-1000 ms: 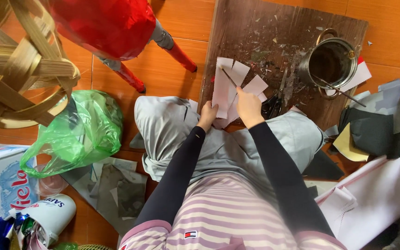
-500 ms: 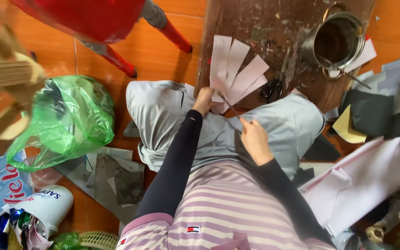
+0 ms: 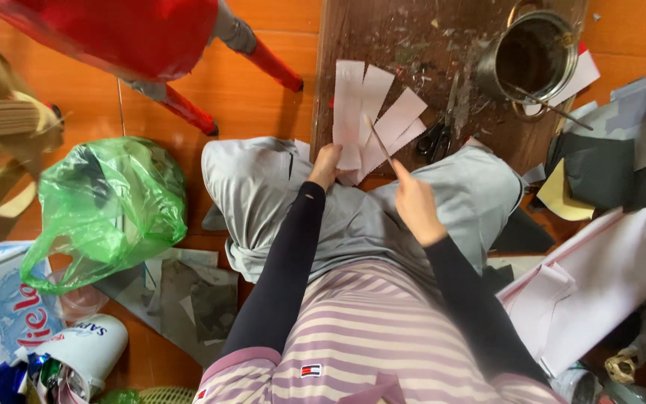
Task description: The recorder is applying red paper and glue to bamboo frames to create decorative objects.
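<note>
My left hand (image 3: 326, 164) pinching fan of pale paper strips (image 3: 371, 120) over wooden board (image 3: 413, 37), fingertips hiding behind strips. My right hand (image 3: 413, 202) gripping thin stick (image 3: 380, 142); tip blurring against paper.

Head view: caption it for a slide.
Left hand pins fanned pale paper strips on a wooden board; right hand holds a thin stick over them.

Four pale paper strips (image 3: 371, 120), one pair of scissors (image 3: 434, 140), one metal pot (image 3: 536, 56), one green bag (image 3: 106, 206).
</note>
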